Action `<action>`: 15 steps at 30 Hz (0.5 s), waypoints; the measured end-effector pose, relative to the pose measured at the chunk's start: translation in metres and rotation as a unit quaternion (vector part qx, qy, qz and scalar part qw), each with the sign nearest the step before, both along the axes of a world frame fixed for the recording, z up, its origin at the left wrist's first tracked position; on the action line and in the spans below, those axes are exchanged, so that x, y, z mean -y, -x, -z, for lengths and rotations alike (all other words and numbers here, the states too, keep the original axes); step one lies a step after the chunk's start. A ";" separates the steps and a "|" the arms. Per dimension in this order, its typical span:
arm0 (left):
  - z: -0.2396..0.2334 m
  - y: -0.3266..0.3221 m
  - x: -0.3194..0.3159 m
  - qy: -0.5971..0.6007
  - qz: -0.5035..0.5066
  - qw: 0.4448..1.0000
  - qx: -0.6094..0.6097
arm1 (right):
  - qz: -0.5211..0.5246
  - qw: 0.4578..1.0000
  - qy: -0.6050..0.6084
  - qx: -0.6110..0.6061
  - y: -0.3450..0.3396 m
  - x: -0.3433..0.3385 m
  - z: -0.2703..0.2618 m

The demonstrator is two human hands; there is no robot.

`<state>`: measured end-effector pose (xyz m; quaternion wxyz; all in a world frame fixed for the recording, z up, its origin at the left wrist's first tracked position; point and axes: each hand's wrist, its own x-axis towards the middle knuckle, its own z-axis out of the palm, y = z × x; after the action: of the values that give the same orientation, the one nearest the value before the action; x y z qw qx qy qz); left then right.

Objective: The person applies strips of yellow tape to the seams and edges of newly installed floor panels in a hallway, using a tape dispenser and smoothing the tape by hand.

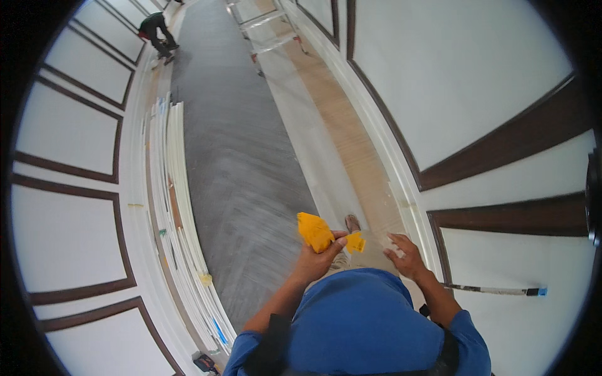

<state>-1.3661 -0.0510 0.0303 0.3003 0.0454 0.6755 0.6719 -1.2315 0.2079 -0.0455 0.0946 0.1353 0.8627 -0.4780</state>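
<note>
My left hand (320,256) grips a yellow bag (316,232) that looks soft and bunched, its full end above my fingers. A twisted, flared end of the same yellow material (356,242) sticks out to the right past my thumb. To the right, my right hand (405,256) is apart from the bag, fingers spread and bent, with nothing in it. Below both hands is the front of my blue shirt (362,324). One foot in a sandal (352,223) shows on the pale floor covering (305,108) just beyond the bag.
Long white trim strips (181,188) lie along the left wall beside a grey floor covering (235,141). A ladder (268,33) stands ahead. A co-worker (157,35) bends over at far left. A power tool (205,363) sits at lower left. Dark-framed panels (120,235) line the walls.
</note>
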 end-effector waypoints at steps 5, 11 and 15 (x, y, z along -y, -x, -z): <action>-0.007 -0.002 -0.003 -0.002 -0.031 1.000 -0.001 | -0.147 0.972 0.019 -0.183 0.081 0.042 -0.071; -0.020 0.000 -0.015 -0.032 -0.092 0.995 -0.002 | -0.255 0.947 0.098 -0.171 0.117 0.028 -0.060; -0.019 -0.001 -0.027 -0.098 -0.108 0.989 0.023 | -0.271 0.928 0.233 -0.101 0.133 0.016 -0.065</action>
<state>-1.3651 -0.0235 0.0497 0.2355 -0.0143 0.6000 0.7645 -1.3648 0.1915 0.0195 0.1622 -0.1788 0.7358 -0.6327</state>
